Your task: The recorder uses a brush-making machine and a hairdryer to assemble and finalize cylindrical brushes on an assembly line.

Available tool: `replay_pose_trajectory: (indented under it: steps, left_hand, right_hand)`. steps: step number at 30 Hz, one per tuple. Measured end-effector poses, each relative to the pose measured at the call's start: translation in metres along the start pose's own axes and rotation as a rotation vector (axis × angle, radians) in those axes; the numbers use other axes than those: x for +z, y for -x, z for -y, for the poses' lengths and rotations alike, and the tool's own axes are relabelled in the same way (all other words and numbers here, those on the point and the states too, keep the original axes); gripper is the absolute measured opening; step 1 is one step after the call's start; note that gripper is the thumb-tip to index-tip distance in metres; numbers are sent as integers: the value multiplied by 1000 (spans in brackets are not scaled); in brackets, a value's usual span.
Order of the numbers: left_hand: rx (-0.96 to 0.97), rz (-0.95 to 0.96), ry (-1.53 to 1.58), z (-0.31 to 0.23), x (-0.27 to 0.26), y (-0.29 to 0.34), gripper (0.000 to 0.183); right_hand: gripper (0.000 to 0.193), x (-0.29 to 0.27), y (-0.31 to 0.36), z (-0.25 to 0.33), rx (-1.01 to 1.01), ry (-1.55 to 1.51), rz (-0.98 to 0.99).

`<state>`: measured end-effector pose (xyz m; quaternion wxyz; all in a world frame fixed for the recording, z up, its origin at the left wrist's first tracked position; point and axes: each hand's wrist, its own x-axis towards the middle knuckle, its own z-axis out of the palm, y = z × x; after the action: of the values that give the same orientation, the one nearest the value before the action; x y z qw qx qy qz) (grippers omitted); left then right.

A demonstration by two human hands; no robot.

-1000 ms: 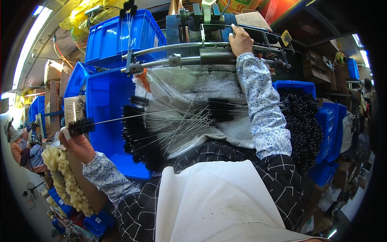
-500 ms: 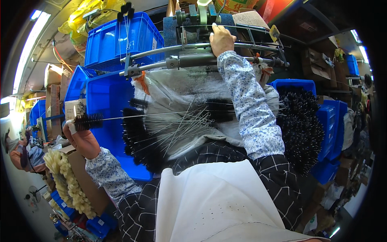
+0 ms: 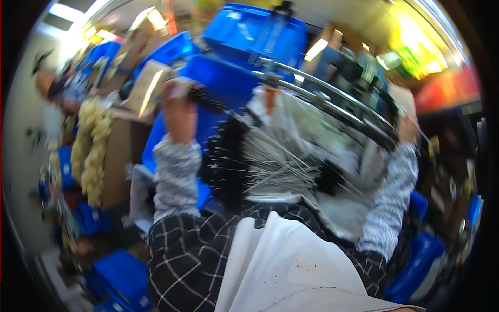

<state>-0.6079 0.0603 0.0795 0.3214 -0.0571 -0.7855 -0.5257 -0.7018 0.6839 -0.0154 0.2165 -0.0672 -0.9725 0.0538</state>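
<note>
My left hand [image 3: 179, 114], blurred, is closed around the bristled end of a black twisted-wire brush [image 3: 208, 101]. The brush's bare wire stem slants down over other brushes [image 3: 228, 161], heaped with their black heads to the left and their thin wire stems [image 3: 283, 171] fanning right across the grey-white cloth on my lap. My right hand [image 3: 408, 129] is at the right end of the machine's metal rails [image 3: 332, 106], beside a thin wire. Its fingers are smeared by motion, so whether it grips anything does not show.
Blue crates [image 3: 254, 34] stand behind and left of the brushes. The machine [image 3: 358, 67] sits beyond the rails. A cardboard box [image 3: 122, 156] with a cream fluffy ring [image 3: 91, 151] is at left. Another person [image 3: 60, 86] is at the far left.
The whole view has swung left and blurred. My right hand has moved from the machine's middle to the right end of the rails. My left hand still holds the brush.
</note>
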Motion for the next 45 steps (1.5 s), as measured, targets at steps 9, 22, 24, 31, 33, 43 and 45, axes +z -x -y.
replay_pose_trajectory:
  steps: [9,22,24,31,33,43,45]
  left_hand:
    - [-494,193,851,-64,47,3,10]
    - [-208,858,435,-102,150,59,14]
    - [-558,862,705,-96,131,62,17]
    - [-312,646,-412,39,-10,63,20]
    - [-395,800,-424,52,-14,82,16]
    - [-540,796,-444,35,-11,82,13]
    - [-579,845,-470,32,-14,79,13]
  right_hand:
    - [22,-53,-7,-33,-93,-272,427]
    - [32,-162,113,223,78,-1281,1265]
    - [29,-151,114,230,78,-1279,1267]
    - [25,-57,31,118,-83,-23,-43]
    - [25,-45,26,108,-17,87,5]
    - [27,-39,18,112,1,69,85]
    - [27,-36,17,110,8,48,99]
